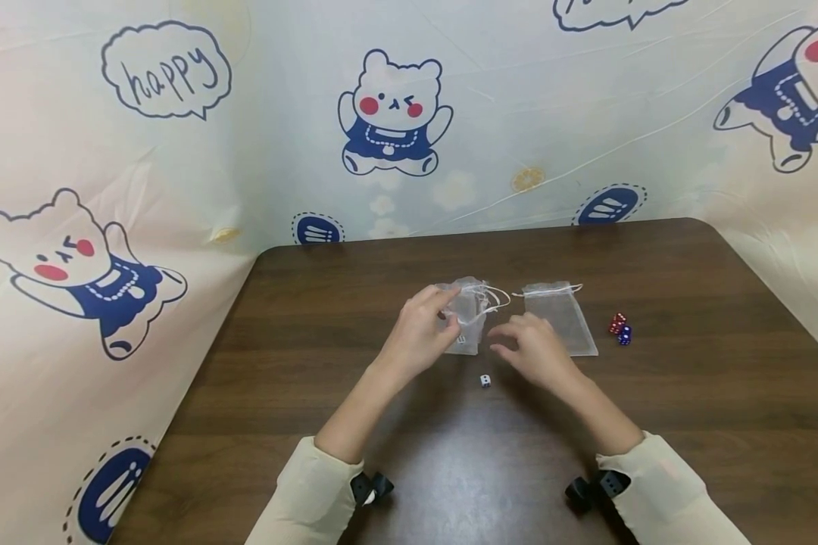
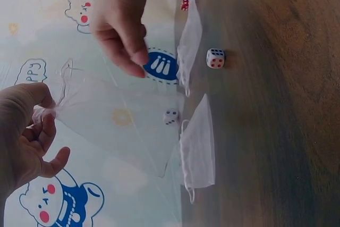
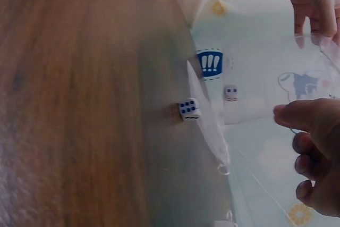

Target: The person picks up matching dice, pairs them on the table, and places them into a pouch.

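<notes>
My left hand (image 1: 419,325) pinches the gathered top of a sheer white drawstring bag (image 2: 111,104). The bag hangs from the fingers, with a white die (image 2: 171,116) showing through its lower part. To the right of it, my right hand (image 1: 535,350) has thumb and fingers apart and holds nothing. In the right wrist view the index finger (image 3: 297,114) points toward the bag, the other fingers more bent. Another white die (image 1: 485,381), with blue and red pips, lies on the table below the gap between the hands.
A flat sheer bag (image 1: 566,325) with white cords lies behind my right hand. Another bag (image 2: 201,147) lies on the table behind the hanging one. Red dice (image 1: 617,323) and blue dice (image 1: 624,335) sit together at the right. A printed cloth (image 1: 273,151) hangs behind the wooden table (image 1: 688,439).
</notes>
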`<state>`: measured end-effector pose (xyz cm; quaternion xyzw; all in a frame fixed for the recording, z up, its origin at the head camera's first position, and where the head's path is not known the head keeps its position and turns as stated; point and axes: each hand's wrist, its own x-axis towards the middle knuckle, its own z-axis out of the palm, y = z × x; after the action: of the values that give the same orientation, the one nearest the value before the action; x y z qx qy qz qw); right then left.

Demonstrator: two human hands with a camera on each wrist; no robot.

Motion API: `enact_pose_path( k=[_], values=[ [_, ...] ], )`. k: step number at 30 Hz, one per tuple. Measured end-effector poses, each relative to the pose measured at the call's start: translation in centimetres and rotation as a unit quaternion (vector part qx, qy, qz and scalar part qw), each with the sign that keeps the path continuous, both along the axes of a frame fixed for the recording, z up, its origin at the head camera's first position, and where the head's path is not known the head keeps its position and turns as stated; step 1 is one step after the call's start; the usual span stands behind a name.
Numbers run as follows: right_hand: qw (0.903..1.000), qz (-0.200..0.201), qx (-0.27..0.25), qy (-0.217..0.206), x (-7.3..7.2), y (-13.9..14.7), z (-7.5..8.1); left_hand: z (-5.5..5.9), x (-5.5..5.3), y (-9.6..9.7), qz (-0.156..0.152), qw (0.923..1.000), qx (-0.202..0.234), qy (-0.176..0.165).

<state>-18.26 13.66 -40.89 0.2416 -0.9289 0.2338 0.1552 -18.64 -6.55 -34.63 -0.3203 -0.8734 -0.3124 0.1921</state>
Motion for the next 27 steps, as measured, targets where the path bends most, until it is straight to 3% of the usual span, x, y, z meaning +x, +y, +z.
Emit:
enact_pose_path(
  k=[5,12,27],
  values=[
    [0.9971,0.027,0.051,-0.050,0.2,-0.3,-0.5,0.1,0.0,0.0,0.000,1.0000,-0.001,-0.002],
    [0.9898,0.045,0.079,-0.110,0.4,-0.4,-0.7,0.2,0.1,0.0,0.004,0.9999,-0.003,-0.015],
    [0.9809,0.065,0.103,-0.152,0.2,-0.9,-1.9,-0.1,0.0,0.0,-0.006,1.0000,0.004,-0.006]
  ],
)
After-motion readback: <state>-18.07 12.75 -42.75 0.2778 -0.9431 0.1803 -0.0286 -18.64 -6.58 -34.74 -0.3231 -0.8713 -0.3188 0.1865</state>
